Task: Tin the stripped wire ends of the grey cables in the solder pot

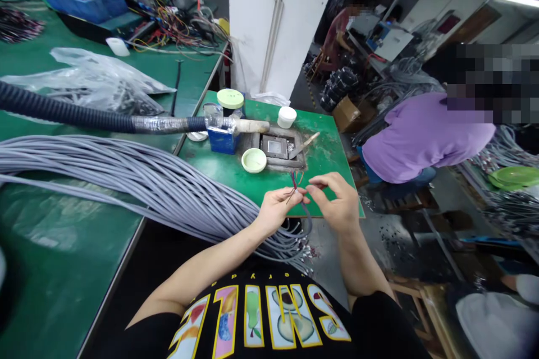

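Observation:
My left hand [278, 207] is closed in a pinch on the end of a grey cable [308, 223]. Thin coloured wires [293, 179], some dark and some reddish, fan out above its fingertips. Close on the right is my right hand [334, 199], with thumb and forefinger drawn together beside the wire tips. Whether a strand sits between them is too small to make out. A large bundle of grey cables [168, 179] runs in from the left and passes beneath my left forearm, its stripped ends [305, 252] hanging past the table edge.
Ahead lies a square metal pot [275, 147] with a silvery surface and a flat stick [305, 145] across its rim. Around it are a pale green dish [254, 160], a white tub [287, 116] and a ribbed hose [126, 122]. A person in purple [425, 134] sits at right.

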A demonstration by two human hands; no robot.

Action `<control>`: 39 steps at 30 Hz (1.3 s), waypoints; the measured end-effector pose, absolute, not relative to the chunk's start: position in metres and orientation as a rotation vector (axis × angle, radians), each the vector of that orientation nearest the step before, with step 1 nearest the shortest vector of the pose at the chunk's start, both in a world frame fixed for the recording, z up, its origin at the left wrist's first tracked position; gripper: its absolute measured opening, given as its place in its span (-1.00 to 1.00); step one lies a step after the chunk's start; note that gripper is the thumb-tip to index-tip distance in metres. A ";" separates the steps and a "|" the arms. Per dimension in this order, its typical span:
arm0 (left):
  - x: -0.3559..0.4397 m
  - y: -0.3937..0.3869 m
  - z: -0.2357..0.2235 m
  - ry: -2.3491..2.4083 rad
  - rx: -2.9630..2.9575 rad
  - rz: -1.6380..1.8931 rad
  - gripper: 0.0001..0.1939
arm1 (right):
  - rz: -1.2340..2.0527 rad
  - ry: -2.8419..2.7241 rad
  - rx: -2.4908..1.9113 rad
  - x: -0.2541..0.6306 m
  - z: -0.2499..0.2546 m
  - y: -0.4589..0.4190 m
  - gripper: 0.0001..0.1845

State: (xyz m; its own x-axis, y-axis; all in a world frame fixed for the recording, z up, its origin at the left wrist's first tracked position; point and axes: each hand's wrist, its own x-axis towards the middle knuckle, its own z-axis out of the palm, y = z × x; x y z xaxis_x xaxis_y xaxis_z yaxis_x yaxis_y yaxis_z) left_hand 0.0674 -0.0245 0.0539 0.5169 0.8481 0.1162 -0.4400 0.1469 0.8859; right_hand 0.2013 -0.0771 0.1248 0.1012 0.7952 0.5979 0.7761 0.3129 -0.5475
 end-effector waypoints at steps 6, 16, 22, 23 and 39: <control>0.067 -0.024 0.042 0.525 1.186 1.024 -0.72 | -0.137 -1.757 -1.465 0.187 0.127 -0.058 -0.86; 0.059 -0.026 0.047 0.584 1.197 1.028 -0.66 | 0.269 -1.513 -1.410 0.176 0.113 -0.045 -0.78; 0.049 -0.031 0.037 0.598 1.025 0.926 -0.66 | 0.598 -1.034 -1.048 0.198 0.110 -0.026 -0.84; 0.046 -0.031 0.036 0.586 0.982 0.913 -0.66 | 0.641 -1.093 -1.060 0.204 0.111 -0.025 -0.85; 0.034 -0.035 0.034 0.300 0.652 0.661 -0.57 | 1.205 -1.127 -0.985 0.160 0.082 -0.016 -0.84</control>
State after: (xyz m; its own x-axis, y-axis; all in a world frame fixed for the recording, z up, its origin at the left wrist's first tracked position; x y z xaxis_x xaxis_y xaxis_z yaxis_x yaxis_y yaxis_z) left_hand 0.0338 -0.0354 0.0345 0.7566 0.6515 -0.0556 -0.4707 0.6018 0.6451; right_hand 0.1600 -0.0164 0.0823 0.0095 0.9928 0.1190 -0.1855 0.1187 -0.9754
